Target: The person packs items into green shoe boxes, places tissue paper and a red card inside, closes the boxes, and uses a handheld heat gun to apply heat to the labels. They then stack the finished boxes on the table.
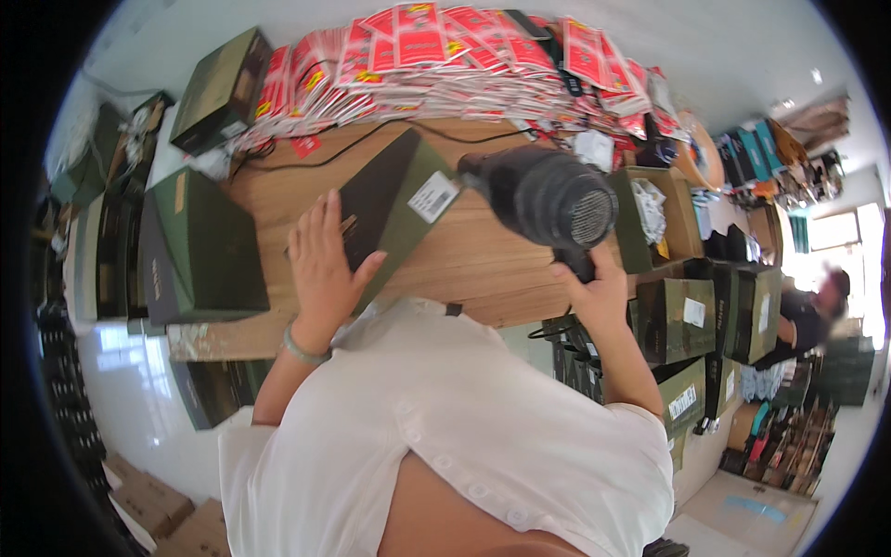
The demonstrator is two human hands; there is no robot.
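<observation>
My right hand (599, 288) is wrapped round the handle of a black hair dryer (548, 190). The dryer's nozzle points left, close to the white label on a dark green shoebox (413, 209) and slightly apart from it. That box lies at a slant on the wooden table (464, 269) in front of me. My left hand (325, 255) rests on the box's left side, fingers stretched out flat and thumb apart. A bracelet circles the left wrist. The palm hides part of the box's near left side.
Red and white printed packets (408, 56) are piled along the table's back, with a black cable before them. More green boxes (204, 246) stand at the left. An open box (664, 218) and stacked boxes (677, 316) fill the right; beyond is another person (817, 306).
</observation>
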